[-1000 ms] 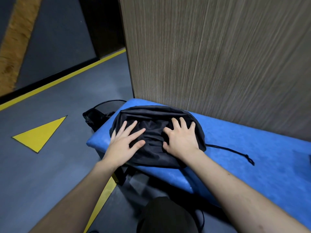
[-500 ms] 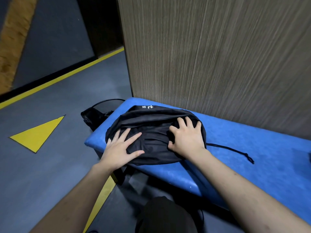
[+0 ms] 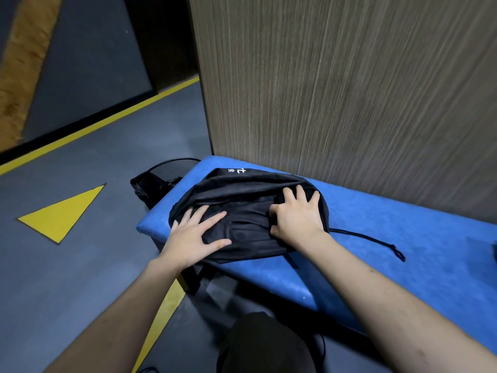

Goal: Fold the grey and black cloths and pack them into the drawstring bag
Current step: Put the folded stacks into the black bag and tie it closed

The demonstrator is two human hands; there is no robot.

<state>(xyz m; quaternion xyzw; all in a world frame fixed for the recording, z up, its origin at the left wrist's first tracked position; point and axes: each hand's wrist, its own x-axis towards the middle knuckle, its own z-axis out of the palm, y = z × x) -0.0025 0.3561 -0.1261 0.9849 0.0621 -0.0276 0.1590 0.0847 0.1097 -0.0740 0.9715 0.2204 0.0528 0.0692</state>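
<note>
A black drawstring bag [image 3: 242,195] is seen lying flat and bulging on the near left end of a blue padded bench [image 3: 403,251], which is set against a tall wood-grain panel [image 3: 349,90]. The bag is pressed down by two bare hands. The left hand [image 3: 192,236] is laid palm-down on the bag's left front part, its fingers straight and spread, gripping nothing. The right hand [image 3: 297,215] is placed on the bag's right part, with its fingers curled into a fold of the black fabric, which is bunched and gripped there. Small white printing is visible on the bag's far edge. A thin black cord [image 3: 371,239] is trailed from the bag's right side across the bench top and is ended in a knot. The grey and black cloths cannot be told apart from the bag's own fabric; whether they lie inside cannot be determined. Behind the bench's left end, a dark object with a looped strap [image 3: 150,184] is seen on the grey floor [image 3: 80,278], which is marked with a yellow triangle [image 3: 60,214] and yellow lines. A dark clothed knee is seen at the bottom centre.
</note>
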